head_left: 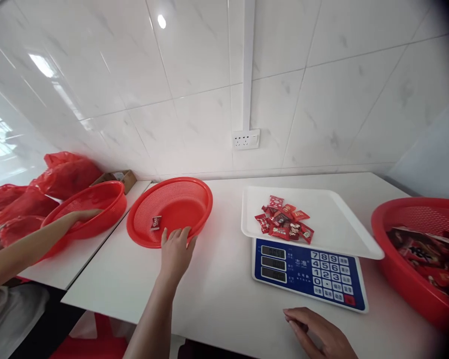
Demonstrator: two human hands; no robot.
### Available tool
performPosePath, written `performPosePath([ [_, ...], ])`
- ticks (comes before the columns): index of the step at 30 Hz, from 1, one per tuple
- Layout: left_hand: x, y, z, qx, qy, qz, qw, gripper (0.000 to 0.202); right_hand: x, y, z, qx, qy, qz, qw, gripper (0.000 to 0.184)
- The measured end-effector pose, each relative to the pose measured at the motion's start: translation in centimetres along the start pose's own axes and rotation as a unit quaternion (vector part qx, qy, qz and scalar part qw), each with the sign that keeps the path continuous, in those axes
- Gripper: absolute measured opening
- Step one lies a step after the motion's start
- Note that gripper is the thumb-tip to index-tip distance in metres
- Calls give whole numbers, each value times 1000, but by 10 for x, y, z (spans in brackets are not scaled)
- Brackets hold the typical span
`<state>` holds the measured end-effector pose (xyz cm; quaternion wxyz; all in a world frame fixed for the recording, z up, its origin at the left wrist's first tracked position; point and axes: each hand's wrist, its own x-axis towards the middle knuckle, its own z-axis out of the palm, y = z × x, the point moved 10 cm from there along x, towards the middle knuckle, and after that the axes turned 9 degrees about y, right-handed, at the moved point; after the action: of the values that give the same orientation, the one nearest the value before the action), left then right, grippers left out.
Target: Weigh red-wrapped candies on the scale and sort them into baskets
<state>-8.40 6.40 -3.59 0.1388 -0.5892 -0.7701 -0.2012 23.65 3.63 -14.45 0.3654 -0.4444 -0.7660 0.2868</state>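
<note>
My left hand (176, 249) is closed over the near rim of a round red plastic basket (187, 192), fingers inside the edge. One small red wrapped candy (156, 223) lies at the basket's left side. On the right, my right hand (318, 331) hovers at the table's front edge, loosely curled, thumb and index tips slightly apart, with nothing visible between them. Just beyond it stands a blue and white digital scale (303, 276). Its white tray (331, 212) bears a small pile of red wrapped candies (284, 219).
At far right a large red basket (396, 214) holds many wrapped packets. On the left, another person's arm (41, 237) reaches into a second red basket (114, 207). Red plastic bags (65, 174) and a cardboard box (129, 180) lie behind. A red stool (93, 344) stands below.
</note>
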Motion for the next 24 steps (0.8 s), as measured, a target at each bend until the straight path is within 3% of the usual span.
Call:
performPosePath([
  [5,-3,9,1,-28,-16,7,999,32,2,-5,-1,8,11,1,1000,22],
  [10,4,-1,-5,-54,-70,-18,996,39,-3,-10,11,38,-20,28,999,23],
  [15,46,-47,-4,-29,-127,-66,989,47,-3,-9,15,47,-54,53,996,25],
  [19,87,-96,26,37,-205,-85,974,41,-1,-6,14,72,-49,75,993,26],
  [22,102,-123,51,70,-262,-79,959,36,0,-3,14,89,-40,94,991,26],
  [24,107,-133,59,84,-266,-66,958,35,0,-2,13,99,-33,101,989,26],
])
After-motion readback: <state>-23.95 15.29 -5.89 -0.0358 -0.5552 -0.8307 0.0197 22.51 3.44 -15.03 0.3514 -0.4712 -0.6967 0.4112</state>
